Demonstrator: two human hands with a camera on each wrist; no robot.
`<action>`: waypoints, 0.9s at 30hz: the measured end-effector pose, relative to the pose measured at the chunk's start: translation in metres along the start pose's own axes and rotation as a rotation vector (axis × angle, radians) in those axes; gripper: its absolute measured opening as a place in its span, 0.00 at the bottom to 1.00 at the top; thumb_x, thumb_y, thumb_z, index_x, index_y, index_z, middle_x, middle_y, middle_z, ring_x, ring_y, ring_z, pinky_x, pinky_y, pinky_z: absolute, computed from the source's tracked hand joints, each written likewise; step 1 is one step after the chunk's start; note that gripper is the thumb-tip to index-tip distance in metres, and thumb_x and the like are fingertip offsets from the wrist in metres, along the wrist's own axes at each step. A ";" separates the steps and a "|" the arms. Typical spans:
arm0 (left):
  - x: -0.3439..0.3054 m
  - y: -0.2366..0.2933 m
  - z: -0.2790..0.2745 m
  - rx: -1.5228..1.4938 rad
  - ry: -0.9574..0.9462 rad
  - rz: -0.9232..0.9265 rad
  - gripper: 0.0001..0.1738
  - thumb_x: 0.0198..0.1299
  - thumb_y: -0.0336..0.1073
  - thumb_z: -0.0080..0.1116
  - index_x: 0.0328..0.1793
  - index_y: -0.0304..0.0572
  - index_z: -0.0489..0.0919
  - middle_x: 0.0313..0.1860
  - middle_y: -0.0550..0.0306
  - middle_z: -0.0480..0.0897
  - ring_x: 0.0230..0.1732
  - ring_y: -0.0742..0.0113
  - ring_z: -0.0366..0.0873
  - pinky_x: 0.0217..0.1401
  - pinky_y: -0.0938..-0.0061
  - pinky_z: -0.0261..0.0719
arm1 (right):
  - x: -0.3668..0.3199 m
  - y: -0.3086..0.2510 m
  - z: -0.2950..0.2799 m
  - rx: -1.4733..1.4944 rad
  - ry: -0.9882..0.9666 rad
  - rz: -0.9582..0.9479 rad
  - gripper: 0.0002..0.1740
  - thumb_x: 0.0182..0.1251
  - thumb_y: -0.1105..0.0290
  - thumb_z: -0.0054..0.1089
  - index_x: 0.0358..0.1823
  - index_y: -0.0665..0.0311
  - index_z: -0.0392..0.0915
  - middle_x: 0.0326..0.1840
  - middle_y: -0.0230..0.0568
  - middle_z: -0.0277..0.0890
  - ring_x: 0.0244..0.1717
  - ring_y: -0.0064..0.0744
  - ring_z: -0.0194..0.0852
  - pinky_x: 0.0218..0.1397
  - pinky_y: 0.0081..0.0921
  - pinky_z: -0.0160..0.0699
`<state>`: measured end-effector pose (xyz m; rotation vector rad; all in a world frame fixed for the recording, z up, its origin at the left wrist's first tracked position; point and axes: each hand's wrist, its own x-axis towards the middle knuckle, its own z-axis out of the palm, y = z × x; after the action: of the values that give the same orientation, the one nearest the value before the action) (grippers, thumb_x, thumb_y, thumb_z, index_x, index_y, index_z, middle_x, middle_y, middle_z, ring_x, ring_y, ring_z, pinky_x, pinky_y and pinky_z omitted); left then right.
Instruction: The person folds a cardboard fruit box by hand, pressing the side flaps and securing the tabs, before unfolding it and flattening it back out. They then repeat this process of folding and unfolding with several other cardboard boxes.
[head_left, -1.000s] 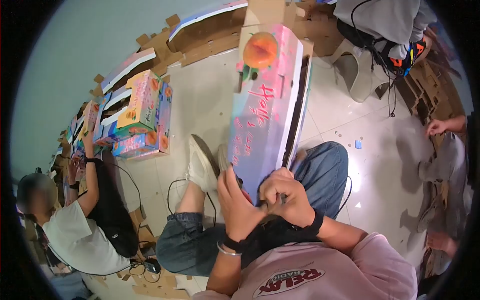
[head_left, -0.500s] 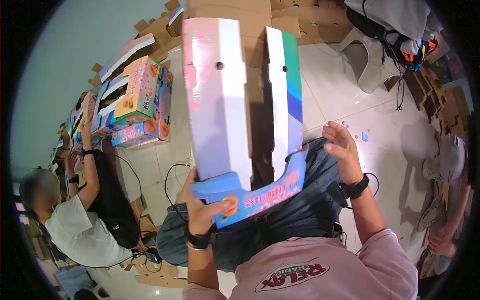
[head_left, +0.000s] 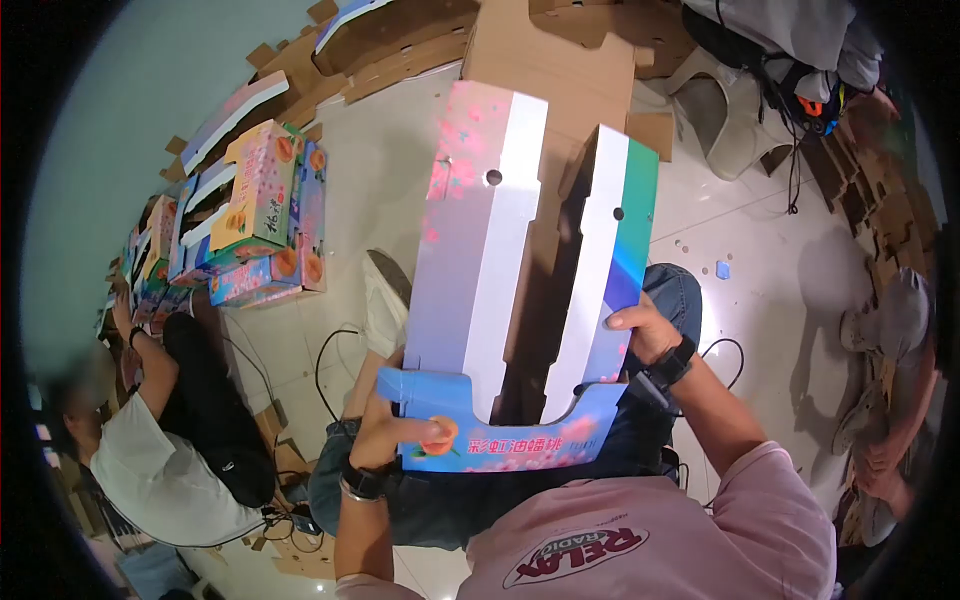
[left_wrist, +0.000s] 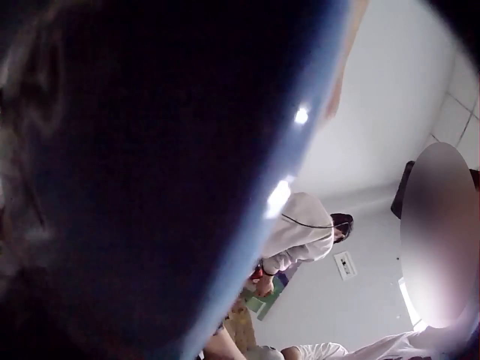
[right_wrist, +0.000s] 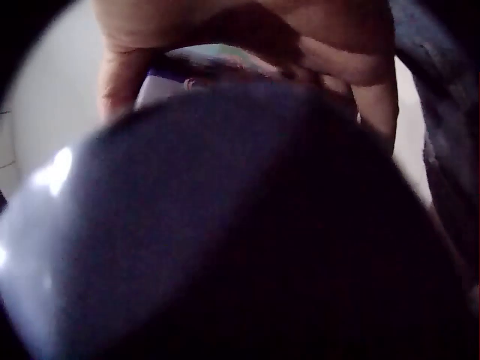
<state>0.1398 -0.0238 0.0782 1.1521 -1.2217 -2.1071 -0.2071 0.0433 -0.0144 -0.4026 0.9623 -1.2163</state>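
A printed cardboard fruit box (head_left: 455, 270) lies across my lap in the head view, its top partly open between two white-edged strips. Its near end is a blue panel (head_left: 520, 440) with a peach picture and red lettering, and plain brown cardboard extends from the far end. My left hand (head_left: 378, 425) grips the near left corner, thumb over the blue panel. At the right side, my right hand (head_left: 650, 332) holds the wall with its thumb on the upper edge; its other fingers are mostly hidden. In the right wrist view, this hand (right_wrist: 247, 37) arches over the box side.
Finished-looking printed boxes (head_left: 245, 215) are stacked at the left, near a seated person (head_left: 170, 470). Flat brown cardboard (head_left: 400, 75) lines the wall. A plastic stool (head_left: 725, 120) stands back right, with small scraps (head_left: 722, 269) on the floor and black cables (head_left: 325, 365) beside my legs.
The box has turned from its printed side to open top up, then shifted slightly right. My right hand, off the box half a second ago, now holds its right wall.
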 end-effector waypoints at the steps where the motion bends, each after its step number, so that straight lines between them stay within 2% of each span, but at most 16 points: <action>1: 0.005 0.002 -0.001 -0.001 -0.005 0.000 0.38 0.37 0.20 0.61 0.62 0.32 0.64 0.23 0.47 0.76 0.18 0.66 0.70 0.16 0.70 0.63 | 0.002 0.009 -0.003 0.018 0.031 -0.038 0.39 0.44 0.71 0.66 0.64 0.68 0.69 0.54 0.41 0.78 0.54 0.36 0.77 0.62 0.33 0.72; 3: 0.016 0.004 -0.007 -0.082 -0.089 -0.185 0.35 0.42 0.25 0.61 0.62 0.32 0.66 0.28 0.48 0.79 0.24 0.64 0.75 0.23 0.70 0.71 | 0.004 0.021 -0.008 0.064 0.082 -0.027 0.38 0.45 0.70 0.66 0.63 0.68 0.69 0.53 0.42 0.78 0.53 0.37 0.77 0.61 0.33 0.73; 4: 0.024 0.000 -0.013 -0.082 -0.095 -0.186 0.35 0.42 0.25 0.61 0.62 0.32 0.66 0.28 0.48 0.79 0.24 0.64 0.75 0.23 0.70 0.71 | 0.004 0.026 -0.011 0.112 0.125 -0.011 0.37 0.45 0.69 0.66 0.62 0.68 0.69 0.52 0.42 0.78 0.53 0.37 0.77 0.60 0.33 0.73; 6: 0.041 -0.008 -0.023 0.049 -0.006 -0.199 0.32 0.47 0.29 0.60 0.63 0.33 0.69 0.35 0.51 0.82 0.33 0.64 0.80 0.36 0.71 0.78 | 0.006 0.032 -0.017 0.100 0.164 -0.015 0.35 0.46 0.68 0.65 0.60 0.69 0.70 0.51 0.44 0.78 0.52 0.39 0.76 0.60 0.35 0.73; 7: 0.046 -0.005 -0.026 0.060 -0.008 -0.221 0.30 0.49 0.31 0.60 0.62 0.35 0.71 0.41 0.52 0.83 0.41 0.64 0.81 0.47 0.73 0.79 | 0.009 0.033 -0.020 0.128 0.182 0.011 0.35 0.47 0.67 0.66 0.60 0.70 0.70 0.51 0.45 0.78 0.52 0.40 0.76 0.61 0.37 0.73; 8: 0.049 -0.005 -0.029 0.060 -0.003 -0.218 0.30 0.49 0.31 0.60 0.62 0.35 0.71 0.41 0.52 0.83 0.41 0.64 0.81 0.47 0.73 0.79 | 0.012 0.034 -0.021 0.157 0.198 0.037 0.35 0.47 0.67 0.66 0.60 0.70 0.70 0.51 0.46 0.77 0.52 0.41 0.76 0.61 0.38 0.73; 10: 0.055 -0.005 -0.035 0.116 0.066 -0.157 0.31 0.50 0.33 0.60 0.64 0.35 0.71 0.47 0.52 0.82 0.46 0.65 0.81 0.52 0.72 0.78 | 0.018 0.034 -0.019 0.173 0.203 0.023 0.35 0.47 0.66 0.66 0.60 0.71 0.70 0.51 0.47 0.77 0.52 0.42 0.76 0.61 0.39 0.73; 11: 0.055 -0.006 -0.034 0.051 0.049 -0.076 0.34 0.52 0.34 0.60 0.68 0.34 0.69 0.55 0.52 0.80 0.52 0.65 0.79 0.57 0.73 0.75 | 0.021 0.034 -0.018 0.191 0.215 0.010 0.35 0.47 0.65 0.67 0.60 0.71 0.70 0.51 0.48 0.77 0.52 0.43 0.76 0.62 0.41 0.73; 14: 0.040 0.014 -0.032 0.152 0.080 0.055 0.39 0.54 0.37 0.59 0.73 0.35 0.65 0.64 0.50 0.74 0.60 0.63 0.75 0.63 0.72 0.71 | 0.029 0.036 -0.015 0.197 0.279 0.013 0.35 0.48 0.64 0.67 0.60 0.71 0.70 0.51 0.48 0.78 0.52 0.45 0.76 0.62 0.42 0.72; 15: 0.039 0.020 -0.027 0.202 0.077 0.197 0.39 0.60 0.52 0.58 0.71 0.33 0.68 0.70 0.46 0.70 0.67 0.59 0.70 0.70 0.67 0.63 | 0.030 0.032 -0.007 0.210 0.276 -0.008 0.34 0.49 0.63 0.67 0.59 0.71 0.71 0.51 0.47 0.77 0.53 0.45 0.75 0.63 0.42 0.71; 16: 0.038 0.019 -0.030 0.200 0.084 0.196 0.39 0.60 0.52 0.58 0.71 0.33 0.68 0.70 0.46 0.70 0.67 0.59 0.70 0.70 0.67 0.63 | 0.032 0.033 -0.006 0.208 0.272 -0.003 0.34 0.49 0.63 0.67 0.59 0.71 0.71 0.51 0.47 0.77 0.53 0.45 0.75 0.63 0.42 0.71; 18: 0.040 0.012 -0.037 0.000 0.149 0.492 0.38 0.62 0.55 0.59 0.64 0.26 0.73 0.65 0.40 0.73 0.71 0.54 0.64 0.72 0.57 0.62 | 0.037 0.035 -0.009 0.287 0.319 -0.011 0.34 0.48 0.63 0.68 0.58 0.70 0.71 0.51 0.46 0.77 0.54 0.44 0.74 0.64 0.41 0.69; 19: 0.039 0.010 -0.040 -0.013 0.165 0.472 0.43 0.63 0.68 0.50 0.52 0.24 0.80 0.68 0.35 0.70 0.76 0.49 0.56 0.75 0.53 0.57 | 0.040 0.037 -0.010 0.284 0.319 -0.010 0.34 0.48 0.63 0.68 0.58 0.70 0.71 0.51 0.46 0.77 0.54 0.44 0.74 0.64 0.41 0.69; 23: 0.036 -0.009 -0.082 -0.010 0.222 0.486 0.41 0.68 0.66 0.42 0.45 0.26 0.82 0.70 0.37 0.69 0.74 0.50 0.60 0.74 0.57 0.58 | 0.048 0.040 -0.013 0.297 0.359 -0.055 0.33 0.48 0.62 0.69 0.57 0.68 0.72 0.51 0.45 0.77 0.54 0.44 0.74 0.64 0.40 0.69; 25: 0.031 -0.021 -0.101 0.026 0.318 0.345 0.47 0.68 0.70 0.32 0.37 0.29 0.84 0.72 0.42 0.69 0.75 0.51 0.61 0.75 0.60 0.58 | 0.050 0.040 -0.013 0.307 0.373 -0.064 0.33 0.48 0.62 0.69 0.57 0.68 0.72 0.51 0.44 0.77 0.53 0.44 0.74 0.64 0.40 0.70; 27: 0.027 -0.032 -0.112 -0.066 0.327 0.319 0.46 0.69 0.70 0.32 0.39 0.29 0.84 0.72 0.42 0.68 0.75 0.51 0.62 0.75 0.61 0.60 | 0.051 0.040 -0.016 0.313 0.401 -0.051 0.32 0.48 0.62 0.69 0.56 0.68 0.73 0.49 0.44 0.78 0.52 0.44 0.75 0.63 0.40 0.71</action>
<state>0.2191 -0.0820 0.0094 1.1324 -1.0909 -1.6383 -0.1936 0.0134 -0.0730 0.0704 1.0799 -1.4995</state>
